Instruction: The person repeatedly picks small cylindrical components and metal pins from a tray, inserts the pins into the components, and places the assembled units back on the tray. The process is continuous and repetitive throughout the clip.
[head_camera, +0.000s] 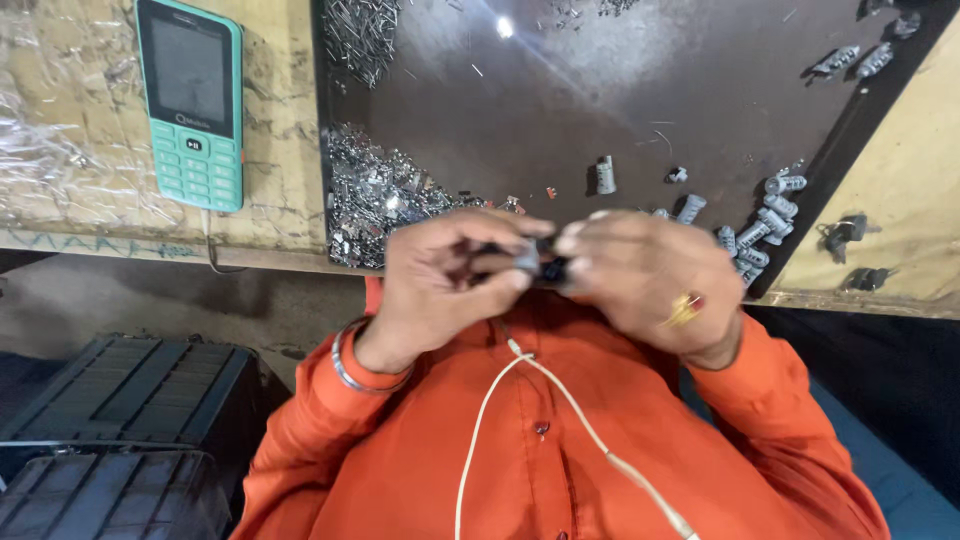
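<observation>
We are seeing both hands meeting at the centre of the frame, just above the near edge of the bench (640, 90). The left hand (445, 275) is closing its grip on a small grey plug (527, 257), thumb and forefinger pinching it. The right hand (650, 275) is closing its grip on a small dark part (553, 268), which is touching the plug; we cannot tell what the part is. Both pieces are sitting fingertip to fingertip, probably so they can be lined up close under the eye.

Both wrists are bending inward, the orange sleeves (790, 400) angling in from the lower frame. A steel bangle (352, 375) is circling the left wrist; a gold ring (683, 310) is sitting on a right finger.

Further out, loose grey plugs (765, 230) are lying at centre right of the dark bench, within easy reach of the right hand. A pile of small shiny metal pieces (385, 195) is lying at centre left. A teal keypad phone (192, 100) is resting at upper left, and dark crates (120, 430) are standing at lower left. A white cord (500, 400) is hanging down the shirt.
</observation>
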